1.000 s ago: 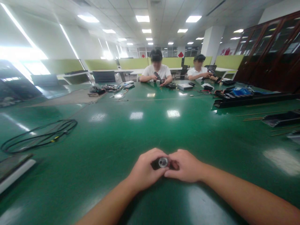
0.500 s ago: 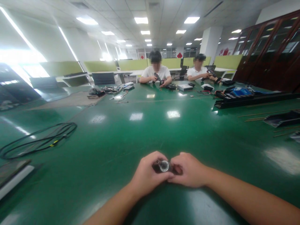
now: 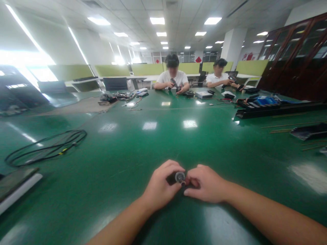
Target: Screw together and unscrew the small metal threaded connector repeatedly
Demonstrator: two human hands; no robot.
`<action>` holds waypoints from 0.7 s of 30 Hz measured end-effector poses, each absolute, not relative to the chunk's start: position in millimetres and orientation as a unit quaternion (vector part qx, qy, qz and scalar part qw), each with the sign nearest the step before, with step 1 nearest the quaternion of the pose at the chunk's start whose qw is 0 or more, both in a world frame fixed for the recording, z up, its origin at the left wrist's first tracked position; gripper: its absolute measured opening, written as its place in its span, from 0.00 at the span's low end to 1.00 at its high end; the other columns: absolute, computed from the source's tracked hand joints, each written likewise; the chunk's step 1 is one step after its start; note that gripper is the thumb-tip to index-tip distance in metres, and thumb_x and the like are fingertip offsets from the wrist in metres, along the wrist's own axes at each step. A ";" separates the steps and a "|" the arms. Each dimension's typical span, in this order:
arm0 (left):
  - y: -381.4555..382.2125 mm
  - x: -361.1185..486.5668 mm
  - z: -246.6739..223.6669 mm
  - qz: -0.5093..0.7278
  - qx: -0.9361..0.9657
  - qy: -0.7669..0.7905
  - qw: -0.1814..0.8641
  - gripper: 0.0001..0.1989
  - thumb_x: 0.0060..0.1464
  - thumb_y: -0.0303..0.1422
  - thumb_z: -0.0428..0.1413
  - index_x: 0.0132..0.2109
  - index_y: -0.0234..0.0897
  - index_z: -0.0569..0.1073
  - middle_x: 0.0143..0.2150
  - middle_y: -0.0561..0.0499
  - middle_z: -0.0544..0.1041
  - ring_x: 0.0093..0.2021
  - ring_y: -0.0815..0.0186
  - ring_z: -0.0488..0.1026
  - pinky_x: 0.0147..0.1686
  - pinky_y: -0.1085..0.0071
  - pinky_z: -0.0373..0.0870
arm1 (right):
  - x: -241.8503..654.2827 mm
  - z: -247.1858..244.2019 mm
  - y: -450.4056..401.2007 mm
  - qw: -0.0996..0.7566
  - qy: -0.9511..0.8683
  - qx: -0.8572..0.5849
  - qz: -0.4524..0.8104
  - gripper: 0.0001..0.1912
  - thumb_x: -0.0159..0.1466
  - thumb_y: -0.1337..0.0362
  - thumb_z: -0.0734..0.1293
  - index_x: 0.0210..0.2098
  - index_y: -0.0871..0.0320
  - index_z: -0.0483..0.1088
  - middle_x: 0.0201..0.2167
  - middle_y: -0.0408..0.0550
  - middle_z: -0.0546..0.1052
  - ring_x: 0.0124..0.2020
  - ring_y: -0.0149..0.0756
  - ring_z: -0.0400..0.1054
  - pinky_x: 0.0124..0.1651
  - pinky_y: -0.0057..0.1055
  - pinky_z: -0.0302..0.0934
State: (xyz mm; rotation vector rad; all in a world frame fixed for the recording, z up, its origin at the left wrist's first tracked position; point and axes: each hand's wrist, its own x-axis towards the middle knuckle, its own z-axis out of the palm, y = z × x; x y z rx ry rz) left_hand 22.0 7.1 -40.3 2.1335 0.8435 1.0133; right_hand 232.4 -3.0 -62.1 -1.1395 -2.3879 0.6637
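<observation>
Tube: held by the left hand [image 3: 161, 185] over the near middle of the green tabletop [image 3: 138, 146], its round metal end [image 3: 180, 176] facing up towards my camera.
Pin: a small dark piece [image 3: 183, 183] shows at the lower right of that round end, on the side facing the right hand [image 3: 208, 183]; I can't tell whether it is joined on.
Long axis: seems to run roughly along my line of sight, so I see the end and can't judge the length.
Left fingers: curled round the tube, forefinger above and thumb below, closed on it from the left.
Right fingers: bent, with the thumb parted below the forefinger; the tips are just beside the pin, and I can't tell whether they touch or grip it.
Nearer hand: the left, which has the tube; from the right fingertips, the tube lies to the left.
Left side: a looped black cable [image 3: 15, 162] lies on the tabletop, with a white-edged slab [image 3: 21, 193] nearer me, by the lower left corner.
Right side: a black channel [image 3: 276, 110] and thin rods [image 3: 283, 130] lie well apart from both hands.
Far edge: two people in white tops [image 3: 182, 77] [image 3: 213, 79] handle dark tools [image 3: 174, 82] [image 3: 233, 79], a pale box [image 3: 203, 94] near them.
</observation>
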 end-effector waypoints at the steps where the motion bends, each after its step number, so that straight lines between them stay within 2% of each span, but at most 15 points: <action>1: 6.9 21.9 -39.9 0.381 0.809 0.319 0.314 0.10 0.52 0.25 0.62 0.43 0.39 0.77 0.41 0.49 0.75 0.43 0.64 0.72 0.44 0.69 0.67 | 232.4 -62.0 -2.9 0.205 -0.857 -0.408 0.239 0.12 0.59 0.54 0.72 0.30 0.57 0.70 0.21 0.35 0.69 0.23 0.27 0.62 0.36 0.29 0.49; 7: 8.4 20.2 -40.6 0.369 0.808 0.323 0.326 0.11 0.54 0.31 0.63 0.45 0.39 0.76 0.42 0.49 0.77 0.44 0.64 0.73 0.45 0.69 0.68 | 232.1 -63.4 -2.2 0.209 -0.858 -0.408 0.233 0.13 0.60 0.54 0.71 0.29 0.57 0.70 0.21 0.35 0.69 0.23 0.28 0.61 0.36 0.29 0.49; 13: 9.7 19.1 -46.2 0.365 0.784 0.376 0.333 0.20 0.51 0.35 0.66 0.51 0.39 0.75 0.43 0.48 0.78 0.43 0.62 0.75 0.44 0.67 0.71 | 232.0 -64.3 -2.2 0.207 -0.855 -0.414 0.232 0.13 0.59 0.55 0.72 0.28 0.57 0.69 0.21 0.36 0.70 0.23 0.28 0.61 0.35 0.29 0.49; 18: 11.2 18.6 -42.7 0.352 0.793 0.390 0.308 0.11 0.54 0.36 0.63 0.44 0.39 0.78 0.39 0.49 0.78 0.39 0.63 0.73 0.40 0.69 0.68 | 232.0 -61.7 -2.3 0.200 -0.853 -0.415 0.244 0.12 0.60 0.55 0.72 0.30 0.57 0.71 0.20 0.35 0.70 0.23 0.27 0.62 0.37 0.29 0.50; 21: 11.3 17.5 -38.7 0.361 0.799 0.382 0.293 0.14 0.56 0.33 0.61 0.50 0.41 0.77 0.41 0.49 0.77 0.40 0.64 0.72 0.41 0.69 0.68 | 231.8 -60.3 -2.8 0.201 -0.850 -0.418 0.249 0.11 0.60 0.55 0.72 0.32 0.56 0.73 0.20 0.34 0.70 0.22 0.27 0.62 0.39 0.30 0.51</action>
